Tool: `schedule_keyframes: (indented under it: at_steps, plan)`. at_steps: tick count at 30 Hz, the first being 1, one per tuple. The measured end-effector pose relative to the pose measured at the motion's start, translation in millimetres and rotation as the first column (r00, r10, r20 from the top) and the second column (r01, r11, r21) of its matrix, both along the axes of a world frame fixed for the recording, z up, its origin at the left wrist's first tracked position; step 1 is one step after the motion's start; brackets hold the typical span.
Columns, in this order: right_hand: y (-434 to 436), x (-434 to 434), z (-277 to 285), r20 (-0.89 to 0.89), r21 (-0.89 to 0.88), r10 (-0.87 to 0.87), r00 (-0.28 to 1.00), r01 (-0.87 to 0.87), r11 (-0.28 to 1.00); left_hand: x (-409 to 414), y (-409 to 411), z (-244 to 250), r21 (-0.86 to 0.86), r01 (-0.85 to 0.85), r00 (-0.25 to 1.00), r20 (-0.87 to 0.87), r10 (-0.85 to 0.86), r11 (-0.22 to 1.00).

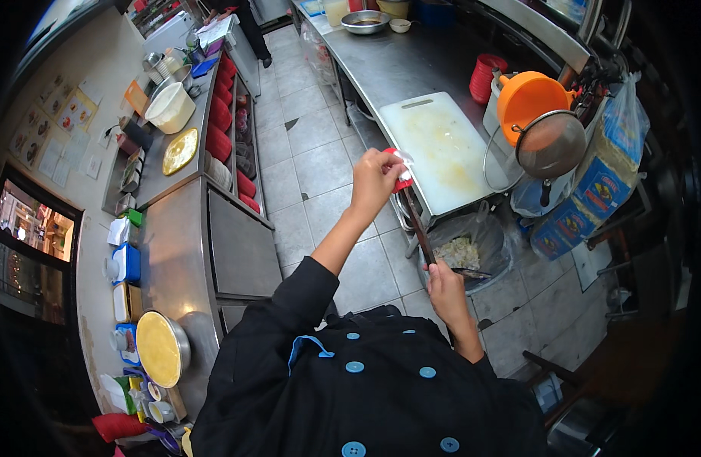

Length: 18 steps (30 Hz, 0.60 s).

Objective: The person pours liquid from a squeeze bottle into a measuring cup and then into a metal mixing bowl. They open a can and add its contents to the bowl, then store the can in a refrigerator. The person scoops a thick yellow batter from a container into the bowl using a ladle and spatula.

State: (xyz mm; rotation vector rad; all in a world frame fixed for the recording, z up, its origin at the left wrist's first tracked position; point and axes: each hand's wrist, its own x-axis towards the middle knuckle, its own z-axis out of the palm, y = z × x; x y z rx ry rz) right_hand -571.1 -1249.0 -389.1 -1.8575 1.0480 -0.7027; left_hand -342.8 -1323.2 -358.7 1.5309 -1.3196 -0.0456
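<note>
My left hand (376, 174) pinches a small red and white object (403, 181) by the near left edge of the white cutting board (450, 151). It sits at the upper end of a long, narrow dark tool (419, 225), whose exact kind I cannot tell. Lower down, my right hand (446, 288) is closed around the other end of that tool. Yellowish stains and small crumbs mark the board, which lies on a steel table (365, 63). Just beyond my right hand, a dark flat thing (471, 273) shows over the bin.
A plastic-lined bin (502, 268) holding food scraps stands under the board's near end. Right of the board are an orange plastic container (533, 105) and a round mesh strainer (550, 145). Steel counters (173, 245) run along the left. A person (250, 25) stands far down the tiled aisle.
</note>
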Motion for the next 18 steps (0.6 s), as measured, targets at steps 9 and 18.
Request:
schedule_keyframes:
  at_steps: [9,18]
  plan:
    - [-1,-4,13,0.116,0.164,-0.03,0.993,0.011,0.986,30,2,1,-0.144,-0.101,0.729,-0.684,-0.025,0.984]
    - [5,-2,4,0.255,0.263,0.038,0.966,-0.107,0.959,8,17,19,-0.099,-0.085,0.985,-0.159,0.069,0.991]
